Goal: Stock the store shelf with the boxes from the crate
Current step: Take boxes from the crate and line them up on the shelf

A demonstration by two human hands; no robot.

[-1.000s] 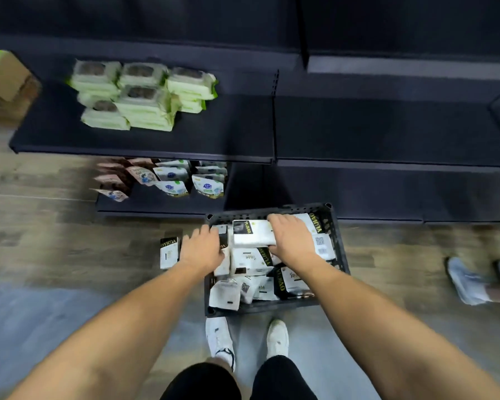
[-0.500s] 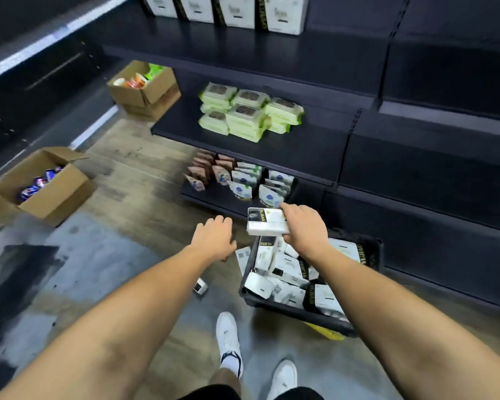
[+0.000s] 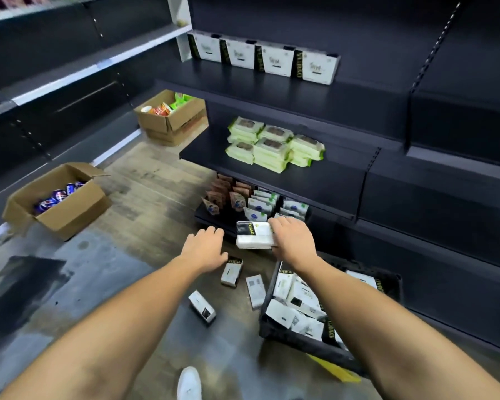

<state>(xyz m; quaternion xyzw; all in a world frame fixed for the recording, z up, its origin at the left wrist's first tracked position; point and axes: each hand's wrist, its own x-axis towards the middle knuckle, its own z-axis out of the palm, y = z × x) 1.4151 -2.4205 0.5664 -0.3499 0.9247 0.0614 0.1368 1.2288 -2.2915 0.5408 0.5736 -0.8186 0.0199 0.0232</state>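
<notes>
holding box [image 3: 254,235] in right grip [image 3: 293,241]; shelf [image 3: 373,93] room open beside row [image 3: 264,59]

The boxes are all white with a black band and gold lettering. One box [image 3: 256,235] is up in the air on its side, gripped at its right end by the right hand [image 3: 293,241]. The black plastic crate [image 3: 295,342] sits on the floor at the foot of the shelving, with a messy heap of the same boxes inside. Three loose boxes [image 3: 232,271] lie flat on the floor just left of it. A row of four [image 3: 269,60] stands upright on the dark upper shelf [image 3: 272,90].
</notes>
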